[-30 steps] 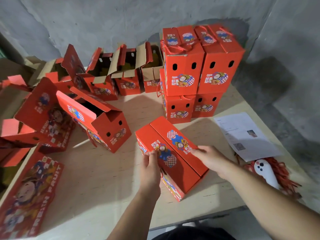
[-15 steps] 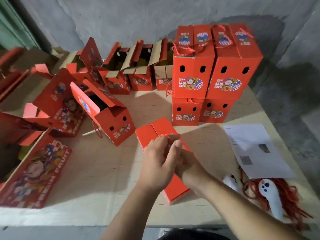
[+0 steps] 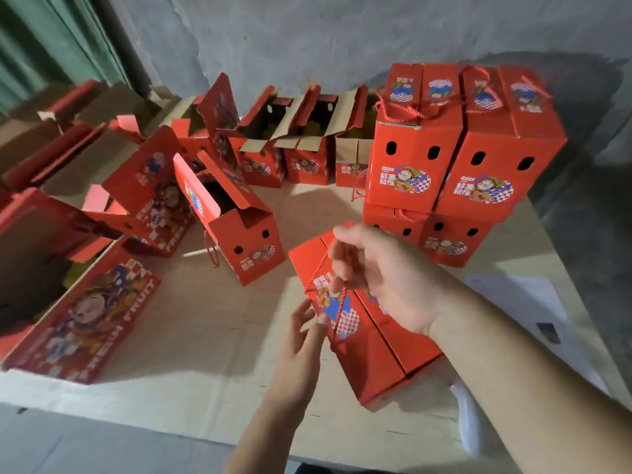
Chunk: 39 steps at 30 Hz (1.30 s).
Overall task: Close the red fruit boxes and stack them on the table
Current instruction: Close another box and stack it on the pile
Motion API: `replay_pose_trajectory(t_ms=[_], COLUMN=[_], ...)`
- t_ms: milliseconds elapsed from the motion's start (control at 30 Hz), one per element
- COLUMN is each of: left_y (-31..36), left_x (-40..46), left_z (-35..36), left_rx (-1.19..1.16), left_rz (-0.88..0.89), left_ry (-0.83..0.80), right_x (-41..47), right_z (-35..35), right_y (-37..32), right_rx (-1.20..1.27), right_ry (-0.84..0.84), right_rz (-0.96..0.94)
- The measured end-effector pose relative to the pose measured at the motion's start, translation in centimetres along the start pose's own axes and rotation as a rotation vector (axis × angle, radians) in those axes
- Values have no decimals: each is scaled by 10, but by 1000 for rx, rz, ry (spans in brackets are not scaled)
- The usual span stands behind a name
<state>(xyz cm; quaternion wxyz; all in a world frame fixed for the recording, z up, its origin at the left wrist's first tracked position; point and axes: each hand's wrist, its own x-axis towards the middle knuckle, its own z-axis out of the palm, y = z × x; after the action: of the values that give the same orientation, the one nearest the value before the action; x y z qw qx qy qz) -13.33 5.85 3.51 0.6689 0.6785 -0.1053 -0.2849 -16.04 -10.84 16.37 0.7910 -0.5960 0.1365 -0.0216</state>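
A closed box (image 3: 372,340) is laid at the near middle of the table (image 3: 205,336). Behind it to the right, four closed boxes (image 3: 465,165) are stacked two on two. An open box (image 3: 242,234) is set to its left, and more open boxes (image 3: 301,155) are lined along the back

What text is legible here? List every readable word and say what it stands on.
"FRUIT", with blurred letters before it: on the flat red carton lying at the table's left edge.
"FRES", partly hidden: on the side of the open box leaning behind it.
Stacked closed boxes: white characters and a small logo, too blurred to read.
Closed box under the hands: print too blurred.
Paper sheet on the right: no readable text.
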Motion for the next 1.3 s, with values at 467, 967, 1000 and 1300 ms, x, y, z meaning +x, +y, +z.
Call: replay_pose_trajectory(t_ms=[467,967,1000,1300], left_y=[-21,-33,-26,14], left_x=[38,141,163,267], left_z=[-21,-38,-41,-36], left_rx=[65,80,128,300], left_rz=[-12,-31,-17,40], left_ry=[129,-31,-60,-66], right_x=[19,68,85,193], right_z=[-10,-18,-20,-19], right_y=[48,169,165,138], right_rx=[-507,-1455,-1518,-1526], right_ry=[209,414,455,725], right_rz=[-213,60,69,-41])
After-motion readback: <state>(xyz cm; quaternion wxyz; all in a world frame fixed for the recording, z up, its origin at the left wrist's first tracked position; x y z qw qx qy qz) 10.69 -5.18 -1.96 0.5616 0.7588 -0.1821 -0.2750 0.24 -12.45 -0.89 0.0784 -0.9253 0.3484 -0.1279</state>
